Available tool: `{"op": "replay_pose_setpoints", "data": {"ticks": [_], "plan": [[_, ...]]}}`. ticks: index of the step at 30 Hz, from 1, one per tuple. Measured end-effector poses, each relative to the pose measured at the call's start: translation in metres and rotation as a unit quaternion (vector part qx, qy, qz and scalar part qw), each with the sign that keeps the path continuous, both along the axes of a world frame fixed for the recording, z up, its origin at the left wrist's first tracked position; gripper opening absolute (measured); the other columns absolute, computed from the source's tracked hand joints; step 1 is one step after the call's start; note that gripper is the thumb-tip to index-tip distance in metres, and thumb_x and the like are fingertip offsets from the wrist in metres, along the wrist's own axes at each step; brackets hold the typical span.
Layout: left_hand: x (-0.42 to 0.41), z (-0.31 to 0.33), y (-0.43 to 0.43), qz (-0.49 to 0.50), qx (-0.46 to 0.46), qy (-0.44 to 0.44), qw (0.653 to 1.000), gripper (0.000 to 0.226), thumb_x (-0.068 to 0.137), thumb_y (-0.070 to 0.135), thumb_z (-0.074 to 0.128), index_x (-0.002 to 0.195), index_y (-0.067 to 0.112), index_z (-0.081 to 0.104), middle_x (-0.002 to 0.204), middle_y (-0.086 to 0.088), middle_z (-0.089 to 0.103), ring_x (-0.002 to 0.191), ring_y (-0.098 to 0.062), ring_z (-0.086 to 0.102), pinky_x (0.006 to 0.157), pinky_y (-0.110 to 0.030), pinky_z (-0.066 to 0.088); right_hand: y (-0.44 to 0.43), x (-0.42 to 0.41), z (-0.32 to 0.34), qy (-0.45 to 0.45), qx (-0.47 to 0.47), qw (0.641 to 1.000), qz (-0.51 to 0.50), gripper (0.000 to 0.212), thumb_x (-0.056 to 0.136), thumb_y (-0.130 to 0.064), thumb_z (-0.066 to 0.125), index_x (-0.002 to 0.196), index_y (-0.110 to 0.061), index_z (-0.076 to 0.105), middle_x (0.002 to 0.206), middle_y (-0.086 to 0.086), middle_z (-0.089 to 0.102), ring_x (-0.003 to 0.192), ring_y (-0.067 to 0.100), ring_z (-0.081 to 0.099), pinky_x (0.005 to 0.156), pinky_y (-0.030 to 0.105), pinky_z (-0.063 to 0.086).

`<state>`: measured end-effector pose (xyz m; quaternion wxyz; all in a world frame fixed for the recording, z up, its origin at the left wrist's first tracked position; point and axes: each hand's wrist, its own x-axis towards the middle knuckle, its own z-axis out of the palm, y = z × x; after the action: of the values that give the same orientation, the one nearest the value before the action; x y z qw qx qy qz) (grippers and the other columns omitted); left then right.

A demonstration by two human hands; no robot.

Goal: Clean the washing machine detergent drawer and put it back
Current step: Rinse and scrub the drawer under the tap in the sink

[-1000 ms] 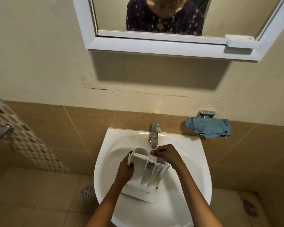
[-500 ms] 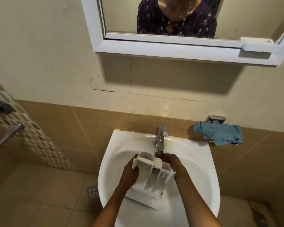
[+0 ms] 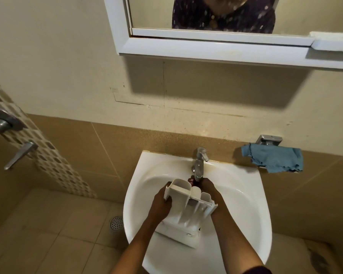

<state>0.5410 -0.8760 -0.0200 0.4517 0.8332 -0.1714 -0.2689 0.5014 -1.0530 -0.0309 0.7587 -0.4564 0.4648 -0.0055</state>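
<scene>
The white plastic drawer stood tilted in the sink, and its little walled boxes showed. The left hand held its left side with curled fingers. The right hand was behind it, under the tap. I could not tell how its fingers lay.

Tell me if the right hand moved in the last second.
Yes, slightly: the right hand has slid off the drawer rim and tucked behind it, closer under the faucet spout.
</scene>
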Motion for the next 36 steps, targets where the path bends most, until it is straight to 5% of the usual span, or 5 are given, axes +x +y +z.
{"op": "replay_pose_setpoints", "data": {"ticks": [7,14,18,23,36], "plan": [[-0.002,0.006,0.001,-0.009,-0.003,-0.007,1.000,0.043,0.092,-0.004,0.043,0.134,0.004,0.043,0.129,-0.017,0.055,0.122,-0.029,0.050,0.103,-0.032,0.037,0.002,-0.035,-0.033,-0.034,-0.160,0.983,0.081,0.015,0.089,-0.022,0.055,0.083,-0.017,0.067,0.080,0.001,0.066,0.077,0.015,0.063,0.078,0.027,0.047],[-0.002,0.007,0.000,-0.022,-0.013,-0.010,1.000,0.046,0.092,-0.004,0.043,0.137,0.005,0.039,0.132,-0.015,0.052,0.125,-0.029,0.047,0.106,-0.033,0.035,-0.021,-0.051,0.027,-0.220,0.169,0.958,-0.072,0.047,0.027,0.008,0.082,0.056,-0.009,0.049,0.053,0.004,0.045,0.042,0.013,0.045,0.037,0.020,0.039],[-0.001,0.005,0.001,-0.020,-0.015,-0.019,1.000,0.044,0.092,-0.004,0.044,0.136,0.003,0.041,0.131,-0.018,0.053,0.124,-0.031,0.048,0.106,-0.034,0.035,-0.020,-0.057,0.092,-0.050,-0.068,0.981,0.174,0.029,0.090,0.009,0.034,0.075,0.002,0.058,0.066,0.016,0.060,0.053,0.021,0.058,0.053,0.025,0.052],[-0.003,0.004,0.000,-0.018,-0.010,-0.011,1.000,0.041,0.093,-0.003,0.044,0.134,0.002,0.042,0.129,-0.020,0.054,0.122,-0.033,0.049,0.108,-0.041,0.037,-0.002,-0.045,0.121,0.120,-0.356,0.840,0.391,0.026,0.088,0.011,0.044,0.106,0.012,0.063,0.105,0.023,0.067,0.088,0.029,0.066,0.077,0.026,0.051],[-0.002,0.005,0.001,-0.018,-0.003,-0.015,1.000,0.042,0.092,-0.003,0.044,0.134,0.001,0.043,0.129,-0.021,0.054,0.121,-0.034,0.049,0.105,-0.040,0.037,0.027,-0.032,0.089,0.211,-0.555,0.713,0.373,0.028,0.085,-0.001,0.054,0.112,0.000,0.058,0.116,0.018,0.059,0.107,0.031,0.059,0.084,0.030,0.047]]}}
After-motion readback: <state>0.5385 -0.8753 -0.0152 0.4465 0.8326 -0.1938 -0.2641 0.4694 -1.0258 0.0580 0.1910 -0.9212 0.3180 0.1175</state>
